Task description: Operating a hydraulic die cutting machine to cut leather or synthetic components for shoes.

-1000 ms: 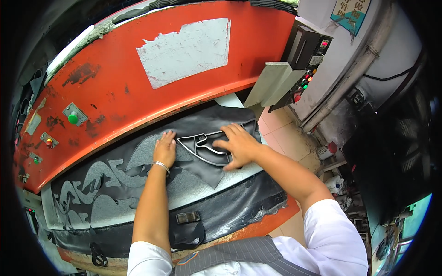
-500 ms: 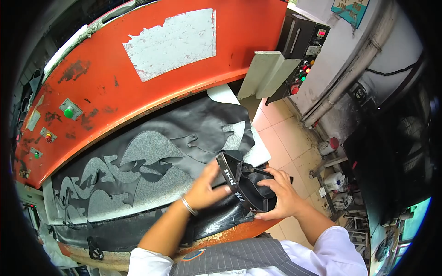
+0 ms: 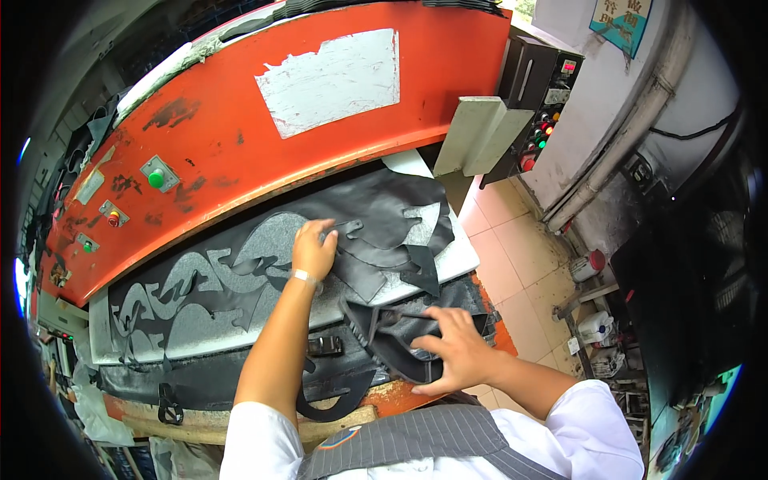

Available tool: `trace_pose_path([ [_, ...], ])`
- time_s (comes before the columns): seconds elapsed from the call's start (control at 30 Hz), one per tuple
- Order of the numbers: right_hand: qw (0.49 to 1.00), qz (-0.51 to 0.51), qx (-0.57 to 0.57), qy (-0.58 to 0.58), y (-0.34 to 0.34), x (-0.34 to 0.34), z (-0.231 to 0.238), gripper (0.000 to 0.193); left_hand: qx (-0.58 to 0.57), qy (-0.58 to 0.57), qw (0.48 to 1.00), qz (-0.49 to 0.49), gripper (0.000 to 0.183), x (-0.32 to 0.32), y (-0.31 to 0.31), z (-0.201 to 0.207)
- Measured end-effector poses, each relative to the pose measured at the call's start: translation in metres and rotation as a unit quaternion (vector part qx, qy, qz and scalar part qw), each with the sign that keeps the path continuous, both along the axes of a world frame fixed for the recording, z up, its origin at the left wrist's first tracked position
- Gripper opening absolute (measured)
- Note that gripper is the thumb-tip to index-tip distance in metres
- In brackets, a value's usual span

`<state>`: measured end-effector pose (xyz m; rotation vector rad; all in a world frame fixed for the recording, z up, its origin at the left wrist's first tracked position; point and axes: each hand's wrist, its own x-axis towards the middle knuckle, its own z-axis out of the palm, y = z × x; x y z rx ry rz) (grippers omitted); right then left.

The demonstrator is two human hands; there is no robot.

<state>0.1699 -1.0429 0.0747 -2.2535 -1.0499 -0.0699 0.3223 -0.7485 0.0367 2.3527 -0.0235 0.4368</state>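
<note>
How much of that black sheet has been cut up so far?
Most of the black sheet already shows cut-out gaps, grey board showing through on its left and middle. In hand: the left hand presses the sheet's uncut right part, while the right hand rests on a dark cutting die at the bench's front edge. Left: that solid right stretch.

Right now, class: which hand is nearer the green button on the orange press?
Left. The left hand rests on the black sheet below the green button; the right hand is lower.
</note>
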Motion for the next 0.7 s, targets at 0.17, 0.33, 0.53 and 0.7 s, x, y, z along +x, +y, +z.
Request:
trace_pose_path([
  [0.17,0.969,0.122,-0.214,0.029,0.027,0.001,-0.023,0.071,0.177,0.049,0.983,-0.009,0.030,0.033,0.034,-0.046],
  [0.33,0.997,-0.010,0.020,0.073,0.061,0.111,-0.011,0.052,0.176,0.022,0.984,-0.028,0.034,0.032,0.023,-0.055],
  [0.53,0.949,-0.205,-0.162,0.176,0.142,0.224,-0.016,0.060,0.113,0.078,0.991,-0.008,0.053,0.026,0.015,-0.050],
  [0.7,0.976,-0.007,-0.208,0.071,0.137,0.225,-0.029,0.040,0.102,0.075,0.992,-0.017,0.053,0.033,0.012,-0.044],
])
